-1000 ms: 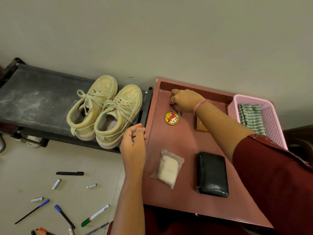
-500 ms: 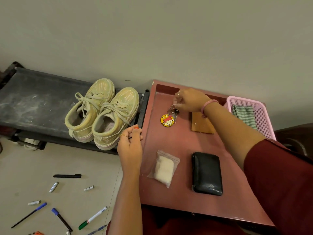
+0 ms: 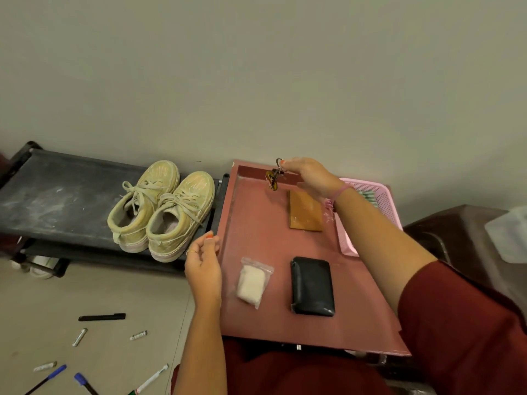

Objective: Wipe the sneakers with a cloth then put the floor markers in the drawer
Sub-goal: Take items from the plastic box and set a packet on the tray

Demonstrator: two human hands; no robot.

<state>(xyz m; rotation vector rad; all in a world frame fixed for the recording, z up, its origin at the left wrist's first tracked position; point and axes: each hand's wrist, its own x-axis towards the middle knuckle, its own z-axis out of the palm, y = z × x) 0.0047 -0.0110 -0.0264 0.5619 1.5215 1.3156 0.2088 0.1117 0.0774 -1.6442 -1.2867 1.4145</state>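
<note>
head view: my right hand (image 3: 309, 178) pinches a keychain (image 3: 273, 178) by its ring, lifted clear of the red table (image 3: 256, 223) so the charm dangles freely; i judge it is being cleared out of the way. my left hand (image 3: 203, 266) hovers at the table's left edge, fingers loosely curled and holding nothing, close to the sneakers (image 3: 162, 209) that sit side by side on the black rack (image 3: 57, 201), not yet wiped. a striped cloth (image 3: 369, 195) sits in the pink basket (image 3: 382, 201) behind my right wrist, mostly hidden. the markers (image 3: 101, 317) lie scattered on the floor at lower left. a black wallet (image 3: 312, 286) and a bagged white item (image 3: 252, 282) lie flat on the table. no drawer is clearly visible.
</note>
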